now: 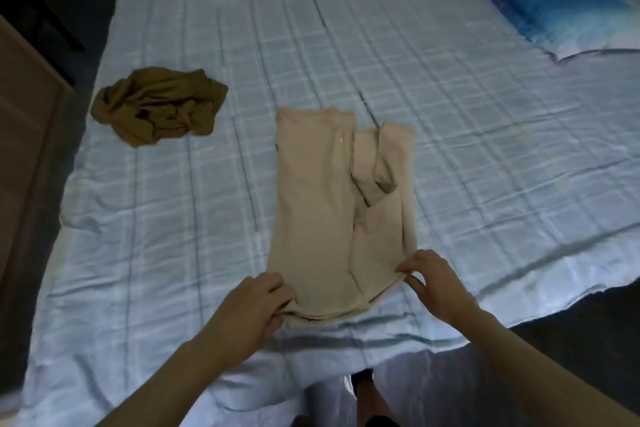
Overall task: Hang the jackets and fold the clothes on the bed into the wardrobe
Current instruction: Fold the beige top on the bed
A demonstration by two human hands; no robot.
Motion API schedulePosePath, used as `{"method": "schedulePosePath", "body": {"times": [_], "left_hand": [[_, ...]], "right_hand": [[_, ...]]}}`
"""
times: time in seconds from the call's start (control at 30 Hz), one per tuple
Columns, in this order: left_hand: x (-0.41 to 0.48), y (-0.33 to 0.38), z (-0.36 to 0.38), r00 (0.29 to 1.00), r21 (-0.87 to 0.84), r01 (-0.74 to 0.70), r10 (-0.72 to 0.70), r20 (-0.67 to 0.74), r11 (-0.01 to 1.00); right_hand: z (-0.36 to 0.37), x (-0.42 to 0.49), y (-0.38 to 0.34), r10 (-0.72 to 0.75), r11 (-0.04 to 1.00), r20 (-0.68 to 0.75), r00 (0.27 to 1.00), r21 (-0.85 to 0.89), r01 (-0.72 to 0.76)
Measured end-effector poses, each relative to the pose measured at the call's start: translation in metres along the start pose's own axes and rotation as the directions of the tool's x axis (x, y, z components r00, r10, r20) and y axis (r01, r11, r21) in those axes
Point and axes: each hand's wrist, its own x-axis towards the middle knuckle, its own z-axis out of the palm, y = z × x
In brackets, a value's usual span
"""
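Observation:
A beige garment (322, 205) lies lengthwise on the bed (467, 122), its sides folded inward into a long strip. My left hand (256, 302) grips its near left corner, fingers curled under the hem. At the near right corner my right hand (429, 277) pinches the hem. A crumpled olive-brown garment (159, 104) sits in a heap on the left part of the bed, well away from both hands.
The bed wears a light blue checked sheet. A purple and blue pillow (554, 1) lies at the far right. A brown wooden panel (24, 149) stands along the left edge. Dark floor shows beside the bed at right and far left.

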Motion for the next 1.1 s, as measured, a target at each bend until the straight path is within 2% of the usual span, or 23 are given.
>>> {"method": "schedulePosePath", "body": {"times": [0.17, 0.27, 0.37, 0.5, 0.6, 0.77, 0.93, 1.1], "left_hand": [[-0.027, -0.005, 0.073, 0.987, 0.194, 0.118, -0.136, 0.080, 0.974], [-0.032, -0.007, 0.084, 0.972, 0.227, 0.101, -0.145, 0.186, 0.969], [-0.018, -0.010, 0.072, 0.973, 0.135, 0.172, -0.189, 0.133, 0.976], [0.031, -0.020, 0.048, 0.966, 0.085, 0.243, -0.233, -0.114, 0.966], [0.082, -0.039, 0.037, 0.948, 0.087, 0.264, -0.242, -0.208, 0.960], [0.176, -0.077, 0.029, 0.926, 0.127, 0.358, -0.333, -0.179, 0.925], [0.255, -0.129, 0.034, 0.909, 0.188, 0.413, -0.392, -0.141, 0.891], [0.303, -0.167, 0.043, 0.885, 0.263, 0.452, -0.466, -0.010, 0.852]], "right_hand": [[0.045, -0.040, 0.007, 0.145, 0.989, 0.133, 0.980, -0.046, -0.140], [0.044, -0.032, -0.005, 0.259, 0.966, 0.097, 0.961, -0.045, -0.256], [0.033, -0.001, -0.018, 0.309, 0.951, 0.003, 0.951, -0.009, -0.309], [0.032, 0.054, -0.032, 0.207, 0.976, -0.128, 0.970, 0.090, -0.196], [0.038, 0.102, -0.037, 0.127, 0.988, -0.097, 0.987, 0.101, -0.117], [0.051, 0.182, -0.025, 0.020, 1.000, 0.015, 1.000, -0.002, -0.020], [0.068, 0.257, 0.005, -0.004, 0.990, 0.147, 0.989, -0.141, 0.025], [0.084, 0.311, 0.035, 0.080, 0.974, 0.258, 0.963, -0.224, -0.021]]}}
